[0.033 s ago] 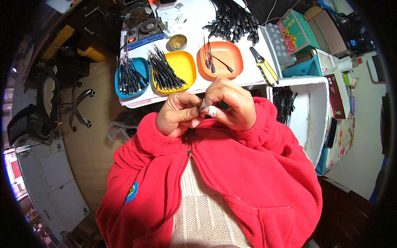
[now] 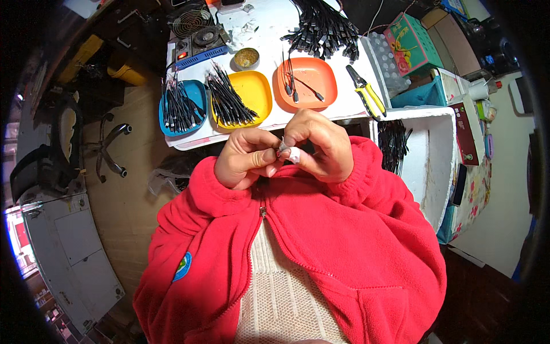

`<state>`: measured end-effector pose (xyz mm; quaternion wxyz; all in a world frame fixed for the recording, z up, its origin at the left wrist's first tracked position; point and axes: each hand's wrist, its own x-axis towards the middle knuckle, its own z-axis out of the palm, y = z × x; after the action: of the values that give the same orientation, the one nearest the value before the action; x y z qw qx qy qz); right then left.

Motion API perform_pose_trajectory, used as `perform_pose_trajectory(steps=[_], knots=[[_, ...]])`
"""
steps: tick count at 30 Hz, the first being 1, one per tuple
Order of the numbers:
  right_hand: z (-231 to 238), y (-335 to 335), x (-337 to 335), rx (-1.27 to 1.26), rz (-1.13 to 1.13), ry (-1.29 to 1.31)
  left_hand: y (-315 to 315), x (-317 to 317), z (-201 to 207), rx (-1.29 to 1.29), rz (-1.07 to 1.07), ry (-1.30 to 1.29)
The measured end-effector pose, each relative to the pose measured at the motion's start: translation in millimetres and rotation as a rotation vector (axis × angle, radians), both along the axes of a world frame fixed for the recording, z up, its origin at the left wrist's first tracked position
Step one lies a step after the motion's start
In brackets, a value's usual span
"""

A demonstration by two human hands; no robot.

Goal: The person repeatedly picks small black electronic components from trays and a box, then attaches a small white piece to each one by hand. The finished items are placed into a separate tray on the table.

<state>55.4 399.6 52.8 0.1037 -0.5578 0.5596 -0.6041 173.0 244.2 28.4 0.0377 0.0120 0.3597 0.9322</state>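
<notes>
My left hand (image 2: pixel 247 157) and my right hand (image 2: pixel 321 146) meet in front of my chest, both closed in a pinch. Between the fingertips are thin wire ends, a pale strand and a bit of red showing; the rest is covered by my fingers. White tape (image 2: pixel 294 155) wraps the right thumb. Just beyond my hands, on the white table, an orange tray (image 2: pixel 312 74) holds a few black cables with plugs. A yellow tray (image 2: pixel 260 92) and a blue tray (image 2: pixel 199 92) carry bundles of short black cables (image 2: pixel 229 97) with thin wire ends.
Yellow-handled wire strippers (image 2: pixel 368 94) lie right of the orange tray. A small round tin (image 2: pixel 246 58) and a blue-based device (image 2: pixel 200 49) stand behind the trays. More black cables (image 2: pixel 323 31) are heaped farther back. A white foam box (image 2: pixel 424 160) stands at my right.
</notes>
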Motion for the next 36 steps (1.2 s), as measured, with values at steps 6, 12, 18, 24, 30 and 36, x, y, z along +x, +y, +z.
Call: perform_pose_trajectory(steps=[6,12,18,24,30,36], knots=[[-14,-4,6,-0.044,0.049,-0.271,-14,6,14,-0.53,0.139,0.098],[-9,-8,-14,0.003,0.003,0.017,-25,-1,15,-0.539,0.122,0.076],[-15,-19,-22,0.033,0.002,-0.065,-34,-16,17,-0.531,0.071,0.005],[-35,-19,-52,0.044,-0.157,-0.254,-68,-45,36,-0.948,0.423,-0.059],[-55,-16,-65,0.151,-0.177,-0.405,-127,-129,-4,-2.125,0.471,0.466],[-62,-17,-74,0.185,-0.153,-0.429,-145,-162,-48,-2.275,0.155,0.382]])
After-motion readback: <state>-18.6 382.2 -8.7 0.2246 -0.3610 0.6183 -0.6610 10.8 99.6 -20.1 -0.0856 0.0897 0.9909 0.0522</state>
